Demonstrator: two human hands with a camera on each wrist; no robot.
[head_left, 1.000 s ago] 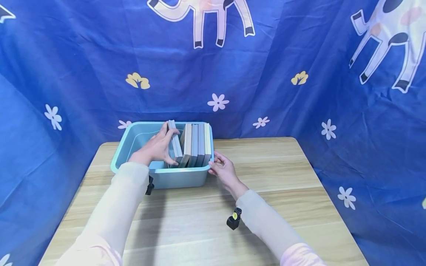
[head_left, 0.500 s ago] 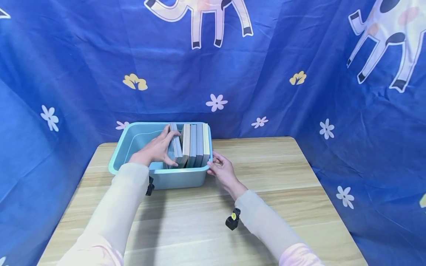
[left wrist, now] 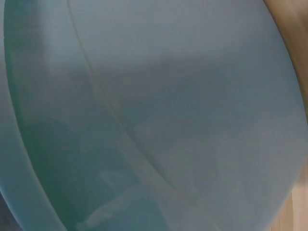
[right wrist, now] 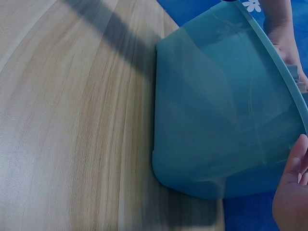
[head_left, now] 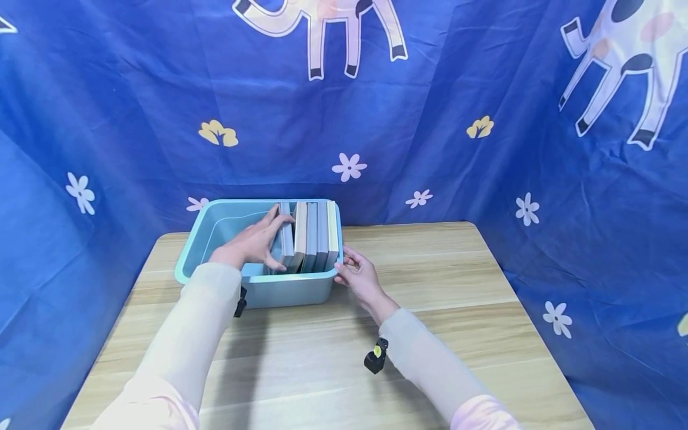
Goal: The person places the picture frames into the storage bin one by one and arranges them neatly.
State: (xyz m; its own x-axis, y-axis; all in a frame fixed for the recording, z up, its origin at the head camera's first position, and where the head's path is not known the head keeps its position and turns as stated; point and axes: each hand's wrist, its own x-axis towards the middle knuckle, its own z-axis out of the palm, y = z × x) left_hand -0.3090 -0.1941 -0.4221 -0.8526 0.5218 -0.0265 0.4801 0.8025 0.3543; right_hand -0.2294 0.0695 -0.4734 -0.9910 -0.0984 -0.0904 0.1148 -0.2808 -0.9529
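A light-blue plastic bin (head_left: 290, 292) stands on the table. Several books (head_left: 312, 233) are packed upright, side by side, in its right half. My left hand (head_left: 252, 242) reaches into the bin and grips the leftmost grey book (head_left: 287, 239), thumb at the near end and fingers over the far part. That book now stands nearly in line with the others. At the bin's front right corner, my right hand (head_left: 362, 280) holds the rim, its thumb on the near side. The left wrist view shows only the bin's wall (left wrist: 202, 120) close up; the left hand is out of sight there.
The wood-grain table (head_left: 430, 280) extends to the right of the bin and in front of it. A blue patterned cloth (head_left: 408, 137) hangs behind and along both sides. Bare bin floor (head_left: 252, 267) shows left of the books.
The grey book in my left hand has gone down into the bin and tilted upright, closer to the other books. My right hand keeps its place on the corner.
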